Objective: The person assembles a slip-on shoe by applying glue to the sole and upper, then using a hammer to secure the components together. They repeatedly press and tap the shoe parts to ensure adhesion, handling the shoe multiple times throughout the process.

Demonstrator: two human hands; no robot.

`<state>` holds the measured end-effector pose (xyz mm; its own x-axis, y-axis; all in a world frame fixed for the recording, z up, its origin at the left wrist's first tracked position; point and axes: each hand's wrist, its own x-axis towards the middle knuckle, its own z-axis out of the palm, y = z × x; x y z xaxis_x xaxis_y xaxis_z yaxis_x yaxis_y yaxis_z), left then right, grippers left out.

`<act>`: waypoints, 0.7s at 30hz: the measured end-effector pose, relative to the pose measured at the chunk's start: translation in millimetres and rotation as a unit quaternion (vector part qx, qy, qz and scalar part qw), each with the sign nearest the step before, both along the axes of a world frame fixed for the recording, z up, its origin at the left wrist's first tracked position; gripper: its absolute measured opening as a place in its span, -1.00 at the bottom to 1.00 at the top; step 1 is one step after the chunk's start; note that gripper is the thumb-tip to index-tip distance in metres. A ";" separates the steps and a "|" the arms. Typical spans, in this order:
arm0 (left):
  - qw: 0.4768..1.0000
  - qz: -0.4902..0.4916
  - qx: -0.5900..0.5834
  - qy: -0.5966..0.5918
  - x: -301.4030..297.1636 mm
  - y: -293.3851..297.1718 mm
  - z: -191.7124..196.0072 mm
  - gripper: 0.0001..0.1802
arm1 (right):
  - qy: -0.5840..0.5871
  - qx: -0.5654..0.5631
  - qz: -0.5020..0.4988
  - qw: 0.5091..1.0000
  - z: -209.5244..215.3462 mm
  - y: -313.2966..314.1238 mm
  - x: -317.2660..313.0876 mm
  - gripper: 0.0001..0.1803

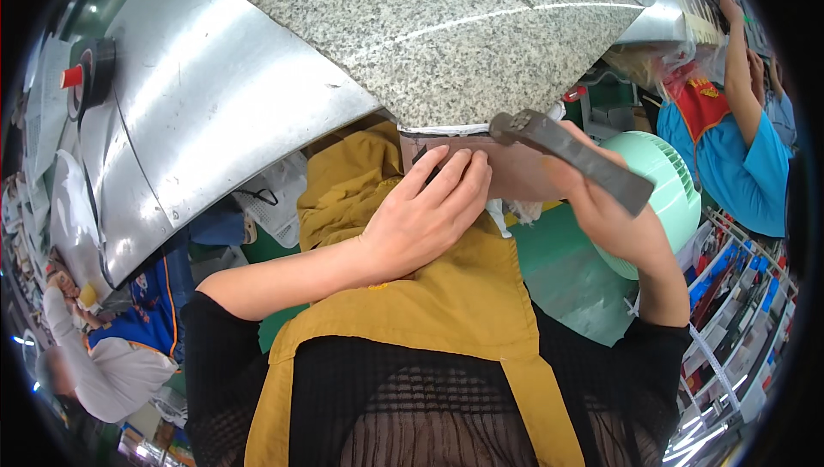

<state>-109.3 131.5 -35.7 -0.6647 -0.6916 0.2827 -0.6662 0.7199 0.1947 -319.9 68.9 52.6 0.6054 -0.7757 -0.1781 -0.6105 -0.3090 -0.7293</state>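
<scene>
My left hand (427,214) presses flat with its fingers on a brown leather piece (515,166) that lies at the near corner of a speckled granite slab (446,29). My right hand (605,205) is closed around the handle of a grey metal hammer-like tool (573,156), whose head rests at the slab's edge just above the leather. A mustard apron (446,295) hangs below my hands.
The slab sits on a shiny metal worktable (215,98) with a black tape roll (90,76) at its far left. A mint-green fan (669,192) stands at the right. Other people work nearby: one in blue (738,149) at right, another (103,364) at lower left.
</scene>
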 end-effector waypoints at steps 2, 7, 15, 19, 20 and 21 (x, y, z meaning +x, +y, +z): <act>1.000 0.005 0.000 0.000 -1.7 -0.5 0.6 -0.57 | 0.063 0.110 -0.086 0.988 10.3 -4.0 1.7 -0.68; 1.000 -0.010 -0.004 0.013 -1.3 -4.0 3.6 -0.63 | 0.042 0.027 -0.099 0.994 1.3 -3.1 -7.6 -0.68; 1.000 0.004 0.003 -0.021 -7.1 0.2 6.5 -0.65 | 0.047 0.084 0.000 0.995 9.8 -4.4 1.2 -0.62; 0.999 0.012 -0.001 -0.040 -7.5 0.6 9.7 -0.64 | -0.014 0.020 -0.051 0.998 7.0 -4.1 4.0 -0.60; 0.999 0.012 -0.002 -0.044 -7.4 1.3 9.8 -0.64 | -0.008 0.031 -0.032 0.999 4.8 -5.8 6.9 -0.61; 0.999 0.010 -0.001 -0.039 -7.1 1.2 9.5 -0.64 | -0.001 0.041 -0.016 0.999 4.1 -7.8 9.8 -0.61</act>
<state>-116.3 132.7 -26.2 -0.6701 -0.7050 0.2322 -0.6940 0.7061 0.1409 -310.0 61.1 56.6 0.5813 -0.7775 -0.2398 -0.6172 -0.2293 -0.7526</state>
